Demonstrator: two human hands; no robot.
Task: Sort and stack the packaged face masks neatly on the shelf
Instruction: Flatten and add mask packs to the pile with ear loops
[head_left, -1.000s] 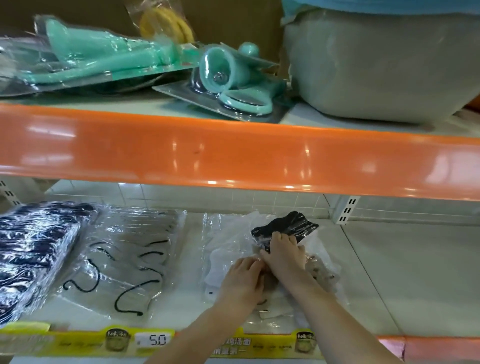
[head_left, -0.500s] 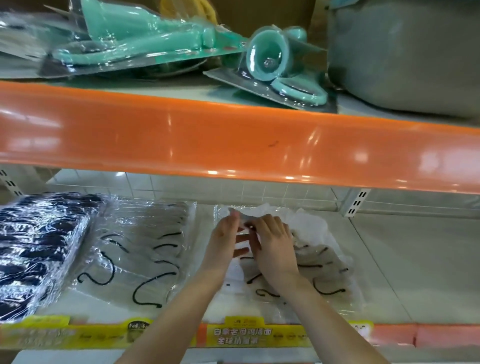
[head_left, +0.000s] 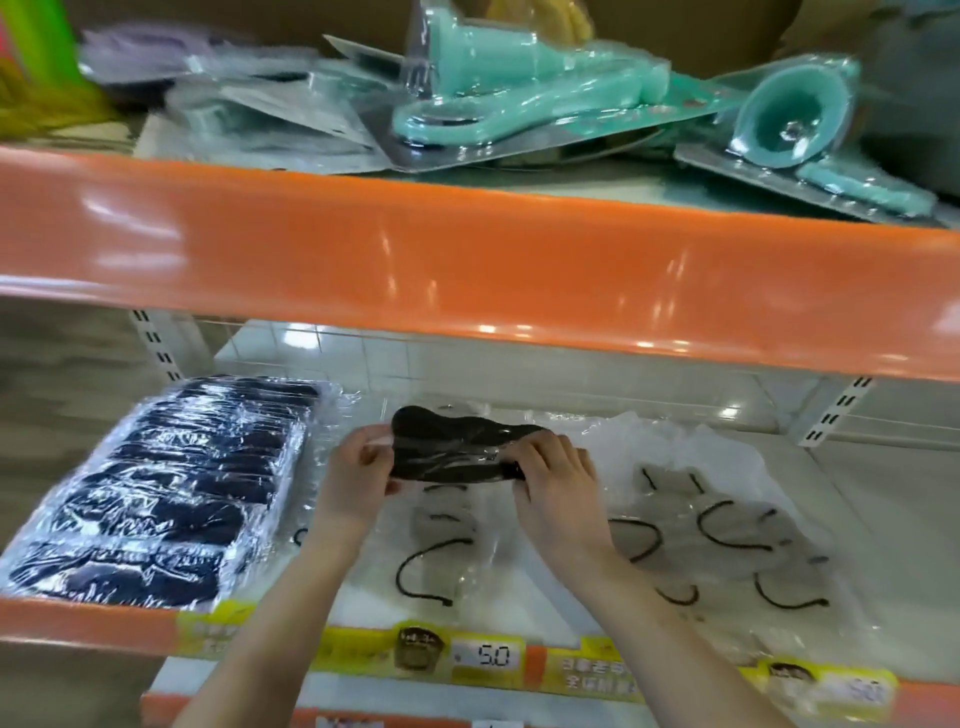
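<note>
1. A stack of dark masks in clear wrap lies at the left end of the lower shelf, its near edge at the orange front lip.
2. The left hand has its fingers curled round the left end of a black packaged mask; the thumb presses the near side.
3. That black mask is held between both hands just above the shelf, over a pile of clear packets with black ear loops.
4. The right hand grips the mask's right end, fingers bent over the top edge.
5. A second spread of clear packets with loops lies to the right, on the shelf.
6. Yellow price labels line the front lip; teal packaged goods lie on the upper shelf.
</note>
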